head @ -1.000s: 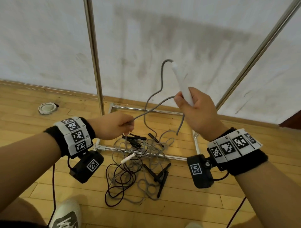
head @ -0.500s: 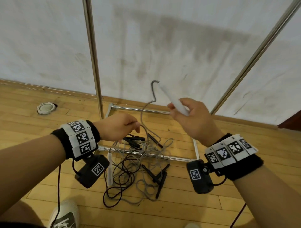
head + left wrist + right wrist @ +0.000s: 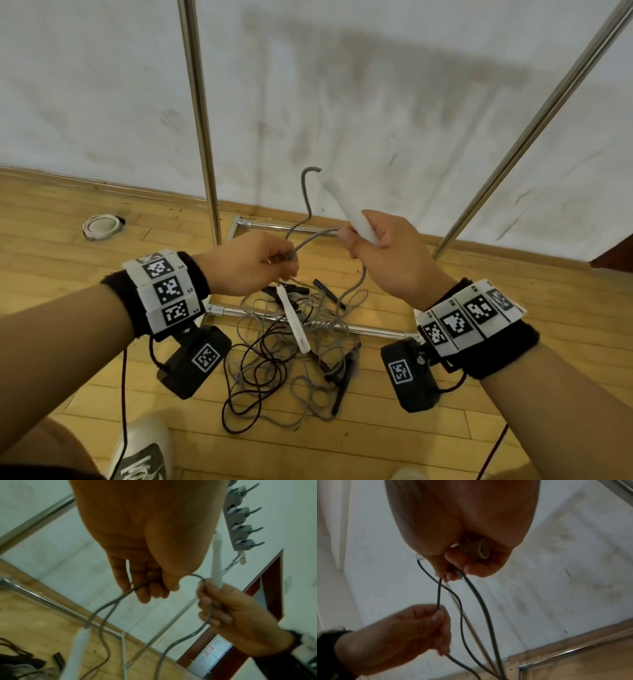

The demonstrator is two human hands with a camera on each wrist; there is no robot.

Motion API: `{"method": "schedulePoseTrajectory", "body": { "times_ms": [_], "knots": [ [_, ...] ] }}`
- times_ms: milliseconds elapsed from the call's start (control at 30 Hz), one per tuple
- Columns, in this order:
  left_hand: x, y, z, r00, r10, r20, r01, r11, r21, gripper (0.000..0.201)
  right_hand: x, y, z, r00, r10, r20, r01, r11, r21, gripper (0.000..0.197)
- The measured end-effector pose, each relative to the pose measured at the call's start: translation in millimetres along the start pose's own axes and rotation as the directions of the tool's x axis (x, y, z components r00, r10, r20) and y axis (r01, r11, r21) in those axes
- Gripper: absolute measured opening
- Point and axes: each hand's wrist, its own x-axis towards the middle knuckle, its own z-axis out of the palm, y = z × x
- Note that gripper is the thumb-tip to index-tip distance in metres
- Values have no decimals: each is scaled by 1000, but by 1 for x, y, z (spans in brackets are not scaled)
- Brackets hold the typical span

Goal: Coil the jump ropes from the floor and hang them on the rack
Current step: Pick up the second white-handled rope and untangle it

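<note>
My right hand (image 3: 373, 253) grips a white jump-rope handle (image 3: 346, 209) that points up and left, with a loop of grey cord (image 3: 306, 192) curling from its tip; the same handle (image 3: 481, 550) shows end-on in the right wrist view. My left hand (image 3: 253, 263) pinches the grey cord (image 3: 137, 588) between thumb and fingers. The rope's other white handle (image 3: 294, 322) dangles below my left hand, above the pile. A tangle of grey and black ropes (image 3: 274, 363) with black handles lies on the wooden floor over the rack's base bar (image 3: 370, 330).
Two chrome rack uprights (image 3: 198, 120) (image 3: 534, 130) rise against the white wall. A row of grey hooks (image 3: 243, 520) shows high on the rack. A white round object (image 3: 101, 226) lies at the left on the floor. My shoe (image 3: 144, 452) is at the bottom.
The loose white handle has been lifted off the floor and now hangs under my left hand. My hands have come closer together, and the right hand's handle has tilted left and come down.
</note>
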Motion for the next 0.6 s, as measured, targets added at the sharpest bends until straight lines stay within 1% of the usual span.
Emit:
{"method": "schedulePoseTrajectory", "body": {
  "times_ms": [100, 200, 233, 300, 367, 467, 500, 600],
  "knots": [
    [1, -11, 11, 999, -33, 27, 31, 998, 57, 15, 3, 0, -10, 995, 12, -104, -9, 1000, 30, 26],
    [-1, -21, 22, 996, -58, 72, 48, 990, 130, 8, 8, 2, -25, 966, 37, -256, 3, 988, 154, 22],
    [-2, -23, 25, 995, -61, 83, 48, 988, 147, 5, 9, 4, -30, 956, 43, -289, 7, 985, 171, 21],
    [-2, -25, 25, 994, -65, 86, 52, 987, 153, 6, 11, 11, -37, 943, 80, -322, -20, 982, 186, 20],
    [-1, -24, 23, 994, -83, 71, 74, 990, 119, 10, 11, 19, -38, 936, 136, -324, -77, 979, 191, 16],
    [1, -18, 17, 997, -78, 14, 78, 996, 43, 14, 8, 27, -36, 947, 162, -277, -130, 983, 131, 8],
    [2, -16, 14, 997, -74, -9, 74, 997, 2, 15, 6, 28, -34, 953, 160, -257, -134, 984, 115, 10],
    [5, -6, 5, 994, -92, -60, 81, 981, -174, 15, 2, 25, -24, 971, 149, -185, -135, 987, 88, 31]
  ]
}}
